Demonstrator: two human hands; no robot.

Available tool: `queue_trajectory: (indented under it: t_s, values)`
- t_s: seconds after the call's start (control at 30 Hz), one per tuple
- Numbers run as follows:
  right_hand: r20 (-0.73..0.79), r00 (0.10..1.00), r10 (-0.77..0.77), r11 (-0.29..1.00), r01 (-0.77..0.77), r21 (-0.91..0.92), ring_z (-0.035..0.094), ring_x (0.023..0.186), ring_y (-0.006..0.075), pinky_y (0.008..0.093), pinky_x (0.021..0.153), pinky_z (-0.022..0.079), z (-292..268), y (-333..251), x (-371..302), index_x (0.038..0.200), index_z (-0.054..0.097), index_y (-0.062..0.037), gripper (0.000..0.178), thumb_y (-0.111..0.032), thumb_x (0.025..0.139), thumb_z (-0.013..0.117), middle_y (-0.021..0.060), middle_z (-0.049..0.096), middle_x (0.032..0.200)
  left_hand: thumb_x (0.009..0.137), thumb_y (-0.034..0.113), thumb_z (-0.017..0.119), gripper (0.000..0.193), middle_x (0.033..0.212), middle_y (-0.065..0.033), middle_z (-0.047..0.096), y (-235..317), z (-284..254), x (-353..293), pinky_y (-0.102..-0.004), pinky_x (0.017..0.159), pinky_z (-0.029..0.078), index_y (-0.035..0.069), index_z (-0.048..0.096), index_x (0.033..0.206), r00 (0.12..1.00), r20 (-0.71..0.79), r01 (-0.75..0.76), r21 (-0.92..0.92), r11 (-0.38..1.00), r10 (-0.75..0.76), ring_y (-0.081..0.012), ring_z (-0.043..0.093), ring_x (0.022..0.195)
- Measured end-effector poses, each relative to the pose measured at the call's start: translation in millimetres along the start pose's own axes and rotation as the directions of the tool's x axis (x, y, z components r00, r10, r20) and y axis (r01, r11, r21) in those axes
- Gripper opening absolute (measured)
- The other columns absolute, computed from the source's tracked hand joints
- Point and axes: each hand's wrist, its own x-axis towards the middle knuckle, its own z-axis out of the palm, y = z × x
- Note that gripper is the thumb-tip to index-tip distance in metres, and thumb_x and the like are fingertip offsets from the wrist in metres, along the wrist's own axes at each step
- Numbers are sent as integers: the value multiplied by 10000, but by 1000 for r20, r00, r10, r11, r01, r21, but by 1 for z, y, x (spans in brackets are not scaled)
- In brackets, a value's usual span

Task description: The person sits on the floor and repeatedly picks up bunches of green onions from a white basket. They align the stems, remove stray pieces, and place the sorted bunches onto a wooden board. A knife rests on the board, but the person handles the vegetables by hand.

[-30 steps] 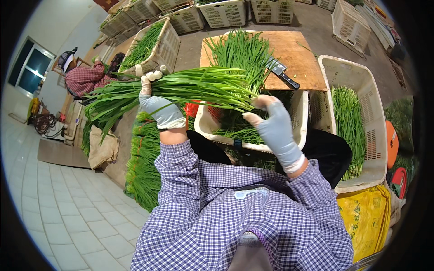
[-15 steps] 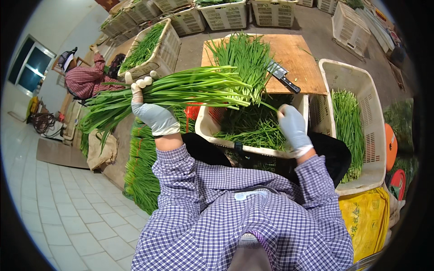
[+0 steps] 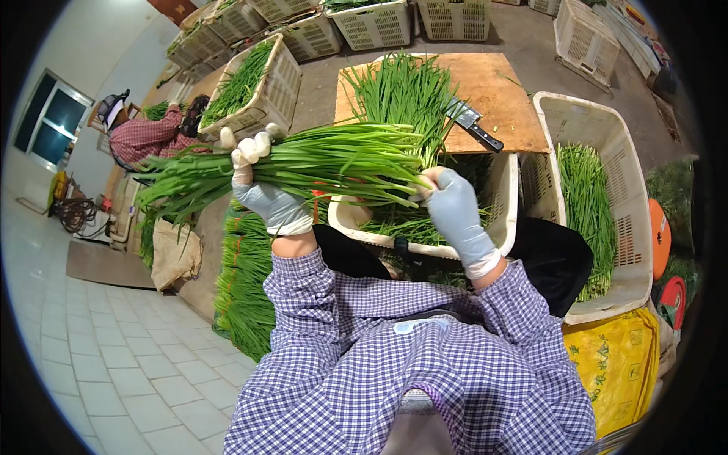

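A thick bunch of garlic chives [image 3: 349, 155] lies across my front, its pale stem ends toward the right. My gloved left hand [image 3: 269, 197] is closed round it near the leafy end. At the stem ends, my gloved right hand [image 3: 457, 216] is closed in a pinch on chive stems; its fingertips are partly hidden. Just beyond, a loose pile of chives [image 3: 402, 91] rests on a wooden board [image 3: 504, 83]. A cleaver [image 3: 476, 126] with a black handle lies on that board, beside the pile. Below my hands stands a white crate [image 3: 512, 205] with loose green trimmings inside.
To my right, a tall white crate [image 3: 633, 189] holds chives, with a yellow sack [image 3: 618, 364] near it. Bundled chives [image 3: 246, 292] are stacked at my left. Another person [image 3: 148, 133] in a checked shirt sits far left, near a crate of greens [image 3: 280, 83].
My right hand has moved left and up, from a thin stalk over the crate to the bunch's stem ends. My left hand and the bunch have shifted slightly right and down.
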Motion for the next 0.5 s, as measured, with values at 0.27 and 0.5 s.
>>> queue_trajectory:
  t_s: [0.27, 0.5]
  values:
    - [-39, 987, -158, 984, 154, -90, 663, 1052, 255, 340, 951, 499, -75, -3, 20, 1155, 683, -14, 297, -188, 916, 655, 161, 696, 1125, 869, 75, 625, 264, 778, 67, 599, 24, 11, 7, -362, 1019, 432, 114, 671, 1126, 993, -109, -67, -140, 988, 52, -114, 573, 847]
    - [40, 946, -321, 934, 323, -154, 664, 997, 349, 390, 891, 515, -28, -56, 28, 969, 681, 0, 227, -195, 856, 704, 185, 698, 1074, 903, 89, 602, 260, 778, 78, 590, 1, 29, 2, -358, 1051, 409, 133, 682, 1147, 997, 75, 41, -166, 985, -29, -87, 562, 807]
